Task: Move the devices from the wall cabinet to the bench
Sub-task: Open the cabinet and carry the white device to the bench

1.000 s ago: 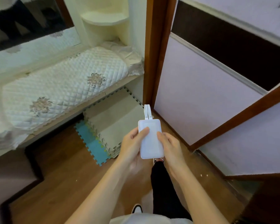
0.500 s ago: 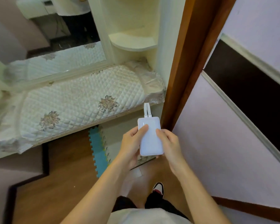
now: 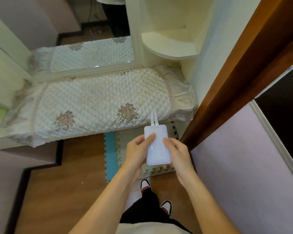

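I see a cream quilted bench cover (image 3: 95, 102) below a mirror (image 3: 85, 48). My left hand (image 3: 136, 153) and right hand (image 3: 178, 152) clasp the white rectangular device (image 3: 156, 144) lengthwise, loop end toward the bench.

Floor: brown wood-plank floor (image 3: 61, 191), with blue and beige interlocking foam mats (image 3: 111, 154) against the seat's front edge.
Seat: cream quilted cushion with embroidered flowers (image 3: 95, 105) covering a built-in ledge.
Mirror: framed mirror (image 3: 85, 39) along the cushion's back edge.
Shelf: cream rounded corner shelf (image 3: 169, 48) above the cushion's right end.
Right: brown wooden door frame (image 3: 240, 68), pale lilac panel (image 3: 243, 166).
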`<state>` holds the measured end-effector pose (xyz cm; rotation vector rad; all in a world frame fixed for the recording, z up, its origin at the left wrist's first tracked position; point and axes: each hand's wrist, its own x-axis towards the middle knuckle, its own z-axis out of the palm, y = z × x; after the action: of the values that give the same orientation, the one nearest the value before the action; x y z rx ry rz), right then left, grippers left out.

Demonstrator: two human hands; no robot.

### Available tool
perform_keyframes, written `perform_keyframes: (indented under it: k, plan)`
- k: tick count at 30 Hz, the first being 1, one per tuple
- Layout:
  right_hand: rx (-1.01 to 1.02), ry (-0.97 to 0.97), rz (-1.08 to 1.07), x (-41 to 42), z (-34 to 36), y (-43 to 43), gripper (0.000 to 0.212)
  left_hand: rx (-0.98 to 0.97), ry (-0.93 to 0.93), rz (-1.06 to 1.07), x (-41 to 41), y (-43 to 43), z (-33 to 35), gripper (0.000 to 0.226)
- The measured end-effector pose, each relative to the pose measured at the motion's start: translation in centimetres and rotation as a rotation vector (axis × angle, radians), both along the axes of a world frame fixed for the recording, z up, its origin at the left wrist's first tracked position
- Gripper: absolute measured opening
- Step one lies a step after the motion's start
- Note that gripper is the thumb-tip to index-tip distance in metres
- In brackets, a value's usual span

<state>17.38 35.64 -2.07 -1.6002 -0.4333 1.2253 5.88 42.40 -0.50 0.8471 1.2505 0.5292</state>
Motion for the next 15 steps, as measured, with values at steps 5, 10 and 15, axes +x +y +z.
perform_keyframes:
  k: [5, 10, 15]
  plan:
    - [-0.025, -0.012, 0.029, 0.4, -0.5, 4.3, 0.019, -0.054, -0.049, 0.016, 0.0, 4.2, -1.3, 0.026]
    - [-0.043, -0.042, 0.016, 0.9, -1.5, 8.2, 0.019, -0.073, -0.087, 0.001, 0.2, 8.3, -2.7, 0.021]
    - [-0.075, -0.050, -0.004, 1.9, -2.8, 10.8, 0.016, -0.096, -0.059, -0.025, 1.4, 11.9, -4.2, 0.027]
